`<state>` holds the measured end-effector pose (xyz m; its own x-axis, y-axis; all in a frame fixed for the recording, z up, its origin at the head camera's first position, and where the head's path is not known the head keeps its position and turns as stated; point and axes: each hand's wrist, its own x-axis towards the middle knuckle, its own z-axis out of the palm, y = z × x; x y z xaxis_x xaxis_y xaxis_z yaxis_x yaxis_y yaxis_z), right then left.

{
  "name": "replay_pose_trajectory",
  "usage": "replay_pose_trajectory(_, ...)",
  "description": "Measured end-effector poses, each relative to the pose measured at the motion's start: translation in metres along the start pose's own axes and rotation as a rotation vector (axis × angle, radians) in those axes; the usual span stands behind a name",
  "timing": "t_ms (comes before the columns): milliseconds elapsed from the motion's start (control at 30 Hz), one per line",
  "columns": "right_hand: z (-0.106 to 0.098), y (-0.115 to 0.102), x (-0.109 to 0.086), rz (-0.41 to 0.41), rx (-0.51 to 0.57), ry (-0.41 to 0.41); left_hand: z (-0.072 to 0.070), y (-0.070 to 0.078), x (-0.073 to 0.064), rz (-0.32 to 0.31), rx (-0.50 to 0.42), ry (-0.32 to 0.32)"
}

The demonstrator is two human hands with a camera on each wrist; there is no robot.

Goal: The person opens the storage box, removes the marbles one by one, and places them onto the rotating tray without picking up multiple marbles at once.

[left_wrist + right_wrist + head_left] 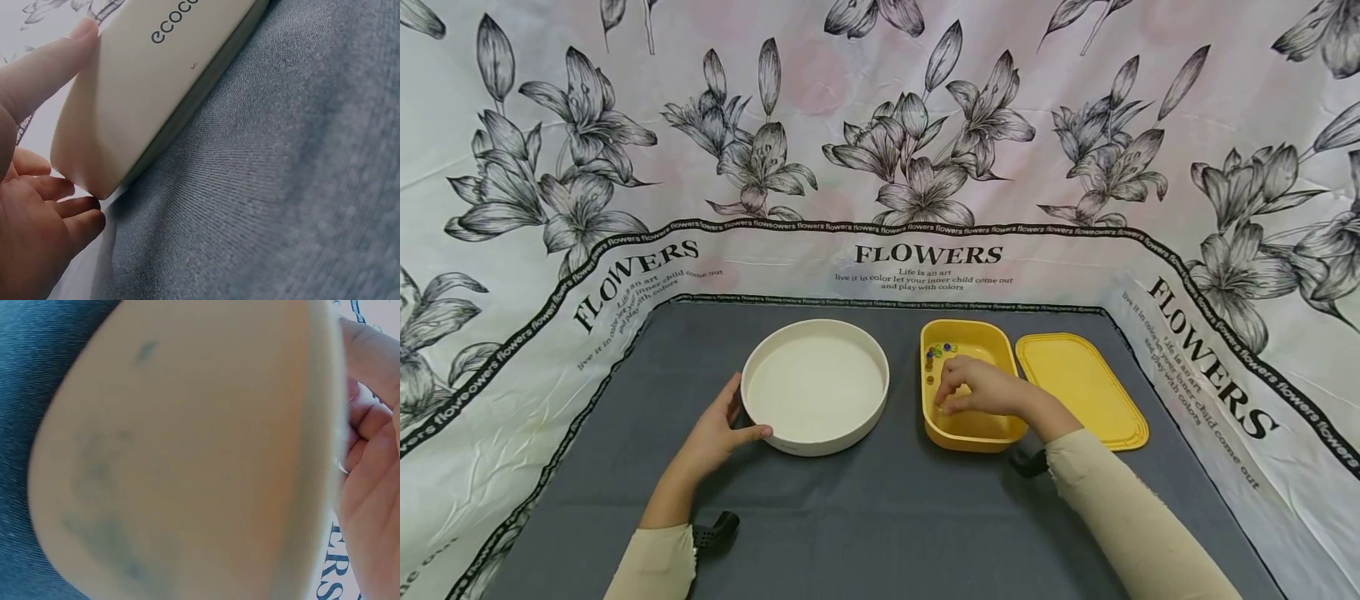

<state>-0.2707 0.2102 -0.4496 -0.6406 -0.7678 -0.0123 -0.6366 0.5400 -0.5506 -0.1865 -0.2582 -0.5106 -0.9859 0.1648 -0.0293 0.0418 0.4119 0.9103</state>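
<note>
Small beads (947,347) in blue, green and brown lay inside the yellow box (972,443), along its left side and by its far-left corner. Of the two hands, the right hand (983,388) reached into the box with bent fingers and thumb close together near the floor; whether they pinched a bead could not be told, and the box wall partly hid the fingers in the right wrist view. The left hand (713,437) grasped the side of the round white tray (815,383), thumb on one part of the wall, fingers on another. Just right of the box lay a flat yellow lid (1084,390). Everything sat on the grey-covered counter (850,533), with a flower-printed cloth (917,287) behind.
</note>
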Motion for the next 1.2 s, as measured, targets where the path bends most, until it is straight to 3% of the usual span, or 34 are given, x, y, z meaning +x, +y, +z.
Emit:
replay_pose_trajectory(233, -0.012, -0.005, 0.006, 0.013, -0.018, 0.030, 0.003, -0.004, 0.003, 0.027, -0.005, -0.020)
replay_pose_trajectory(433, -0.029, -0.013, 0.025, 0.060, 0.010, 0.128, 0.003, -0.005, 0.007, 0.031, -0.002, -0.020)
replay_pose_trajectory(600, -0.036, -0.025, 0.040, 0.054, 0.030, 0.192, 0.005, -0.006, 0.007, 0.044, 0.012, -0.024)
replay_pose_trajectory(1067, -0.027, -0.075, 0.103, 0.052, -0.028, 0.173, 0.007, -0.008, 0.000, 0.047, 0.061, -0.028)
replay_pose_trajectory(1200, -0.026, -0.090, 0.125, 0.012, -0.036, 0.162, 0.004, -0.005, 0.001, 0.056, 0.045, -0.014)
